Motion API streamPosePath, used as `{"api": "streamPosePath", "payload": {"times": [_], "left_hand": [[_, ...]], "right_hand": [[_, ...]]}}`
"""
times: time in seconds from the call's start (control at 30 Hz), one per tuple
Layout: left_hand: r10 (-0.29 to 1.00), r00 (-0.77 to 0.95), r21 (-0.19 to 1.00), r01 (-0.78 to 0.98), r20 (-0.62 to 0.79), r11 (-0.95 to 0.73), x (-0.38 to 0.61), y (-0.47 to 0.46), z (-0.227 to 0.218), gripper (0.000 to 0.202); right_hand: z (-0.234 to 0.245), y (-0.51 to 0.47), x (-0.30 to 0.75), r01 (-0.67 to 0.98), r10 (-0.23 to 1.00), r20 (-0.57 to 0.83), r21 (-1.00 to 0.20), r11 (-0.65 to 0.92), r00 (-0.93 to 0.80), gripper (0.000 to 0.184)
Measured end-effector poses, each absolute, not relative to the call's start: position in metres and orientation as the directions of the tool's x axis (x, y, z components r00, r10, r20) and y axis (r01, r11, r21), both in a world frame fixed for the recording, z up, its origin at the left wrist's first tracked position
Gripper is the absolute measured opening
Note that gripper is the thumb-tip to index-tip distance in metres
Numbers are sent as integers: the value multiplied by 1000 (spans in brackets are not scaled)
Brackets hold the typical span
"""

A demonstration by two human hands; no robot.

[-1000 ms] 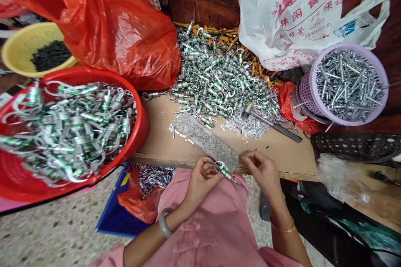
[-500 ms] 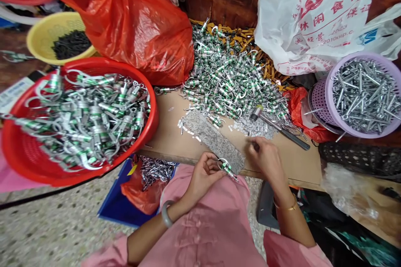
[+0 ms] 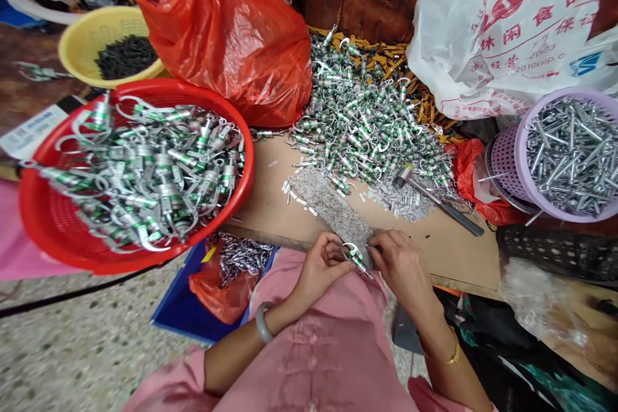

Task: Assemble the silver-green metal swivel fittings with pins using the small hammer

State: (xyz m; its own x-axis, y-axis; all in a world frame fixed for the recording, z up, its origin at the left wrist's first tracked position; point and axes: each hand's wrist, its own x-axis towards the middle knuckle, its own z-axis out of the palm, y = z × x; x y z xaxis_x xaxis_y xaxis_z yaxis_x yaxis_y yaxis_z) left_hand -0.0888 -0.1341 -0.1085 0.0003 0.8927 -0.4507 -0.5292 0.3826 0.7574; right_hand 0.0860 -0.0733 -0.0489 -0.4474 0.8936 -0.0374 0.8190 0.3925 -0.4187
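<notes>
In the head view, my left hand (image 3: 324, 269) pinches a silver-and-green metal fitting (image 3: 358, 262) with a curved hook, above my lap at the cardboard's front edge. Close to its right side is my right hand (image 3: 403, 270), thumb and fingertips pressed together; what they hold, if anything, is too small to make out. A speckled stone slab (image 3: 328, 198) lies slanted just beyond both hands. Tiny silver link plates (image 3: 403, 201) are piled past it, and a few lie scattered along its left side. A hammer (image 3: 447, 208) with a dark handle rests on the right.
A heap of similar fittings (image 3: 360, 122) covers the back. To the left stands a red basket (image 3: 248, 161) of fittings, with a yellow basket (image 3: 72, 55) behind it. A purple basket (image 3: 521, 141) of metal pins is at right. Red (image 3: 226, 32) and white (image 3: 449, 45) plastic bags flank the heap.
My right hand has moved left and toward me, from beside the link plates to beside the fitting. My left hand still holds the fitting. The whole view has shifted slightly.
</notes>
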Motion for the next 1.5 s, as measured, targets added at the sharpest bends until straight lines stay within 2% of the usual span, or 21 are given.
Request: {"api": "streamPosePath", "payload": {"times": [0.13,0.2,0.43,0.63,0.7,0.77,0.83,0.9,1.0,1.17,1.2,1.3,1.37,1.43,1.5], "left_hand": [[896,-10,760,-534,-443,370,-88,-134,-107,47],[897,-6,759,-536,-443,371,-88,-134,-107,47],[888,-12,760,-524,-459,386,-87,-135,-105,46],[883,-37,767,-514,-468,385,-87,-135,-105,47],[882,-36,767,-512,-469,387,-88,-134,-106,48],[881,-35,767,-509,-471,390,-89,-133,-106,48],[881,-37,769,-507,-471,390,-90,-133,-107,49],[882,-38,770,-506,-470,388,-90,-133,-107,49],[888,-34,773,-508,-458,380,-90,-134,-108,48],[892,-35,771,-519,-452,370,-88,-135,-108,47],[890,-38,769,-521,-453,369,-88,-135,-108,48],[885,-46,766,-522,-463,374,-89,-133,-106,49],[882,-45,763,-525,-469,378,-90,-132,-104,49],[883,-36,757,-531,-469,380,-91,-131,-102,49],[882,-32,754,-534,-469,382,-90,-130,-103,49]], "right_hand": [[-47,-78,81,740,885,-117,-603,297,-450,13],[-47,-82,76,724,894,-155,-650,228,-421,13],[-49,-86,69,765,922,-218,-634,115,-319,9],[-46,-80,73,754,891,-276,-649,103,-359,12],[-48,-65,86,730,912,-218,-673,118,-348,17],[-54,-37,105,754,972,-30,-637,162,-234,22],[-63,-1,124,859,975,186,-472,197,-122,23],[-72,34,137,925,957,235,-297,237,-170,20],[-80,62,143,928,941,195,-199,315,-278,19],[-63,28,133,887,918,166,-246,391,-359,23],[-57,12,131,861,910,138,-293,415,-391,24],[-42,-38,126,714,858,51,-531,456,-510,28],[-42,-70,123,674,856,119,-566,475,-504,34],[-50,-96,121,680,860,245,-531,505,-448,40],[-60,-110,119,691,857,271,-508,515,-439,44]]}}
